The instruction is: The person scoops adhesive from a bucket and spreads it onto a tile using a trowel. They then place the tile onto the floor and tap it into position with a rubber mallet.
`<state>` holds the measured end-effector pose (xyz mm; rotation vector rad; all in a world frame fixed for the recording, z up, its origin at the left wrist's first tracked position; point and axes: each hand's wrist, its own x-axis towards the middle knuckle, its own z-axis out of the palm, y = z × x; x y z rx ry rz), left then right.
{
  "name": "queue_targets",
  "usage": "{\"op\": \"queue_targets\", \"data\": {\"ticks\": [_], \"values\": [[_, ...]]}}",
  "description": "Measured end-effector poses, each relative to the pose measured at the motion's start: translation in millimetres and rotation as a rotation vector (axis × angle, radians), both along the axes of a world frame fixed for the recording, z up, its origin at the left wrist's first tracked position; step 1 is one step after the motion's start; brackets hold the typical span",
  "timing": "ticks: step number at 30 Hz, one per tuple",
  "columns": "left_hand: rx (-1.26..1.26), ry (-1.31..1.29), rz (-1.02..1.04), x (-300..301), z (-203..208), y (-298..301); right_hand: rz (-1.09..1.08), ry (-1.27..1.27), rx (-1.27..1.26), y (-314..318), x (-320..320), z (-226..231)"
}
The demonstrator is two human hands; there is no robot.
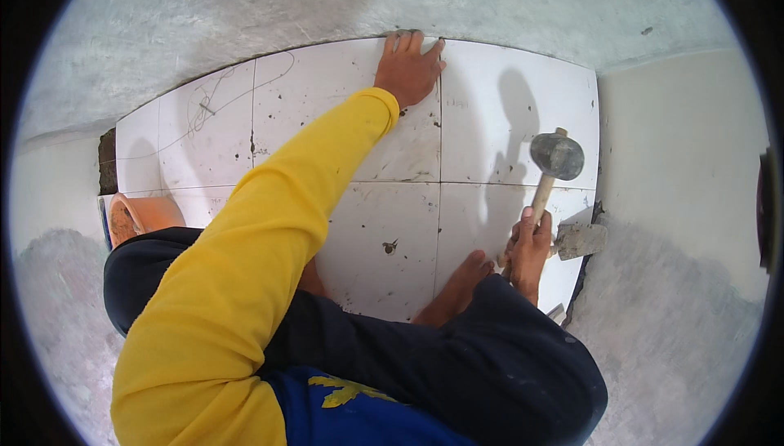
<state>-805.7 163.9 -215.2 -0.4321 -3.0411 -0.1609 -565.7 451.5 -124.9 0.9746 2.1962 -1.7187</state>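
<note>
My left hand reaches far forward, its fingers spread over the top edge of a white floor tile, where the tiles meet the far wall. The thumb side lies by the joint with the neighbouring tile. In my right hand is the wooden handle of a rubber mallet. Its dark grey head is raised above the tiles on the right and casts a shadow. A trowel with a mortar-crusted blade lies beside my right hand, its handle partly hidden.
An orange bucket stands at the left by my knee. Thin string lies tangled over the left tiles. Plastered walls close in the far side and both sides. My bare foot rests on the tiles. Dark mortar crumbs dot the surface.
</note>
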Motion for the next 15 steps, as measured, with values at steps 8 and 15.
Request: {"op": "queue_targets", "data": {"ticks": [8, 15], "values": [[0.051, 0.023, -0.01, -2, -3, 1, 0.119, 0.25, 0.073, -32, -56, -28], [0.048, 0.009, -0.017, 6, -4, -8, 0.287, 0.132, 0.32, -40, -86, -53]]}}
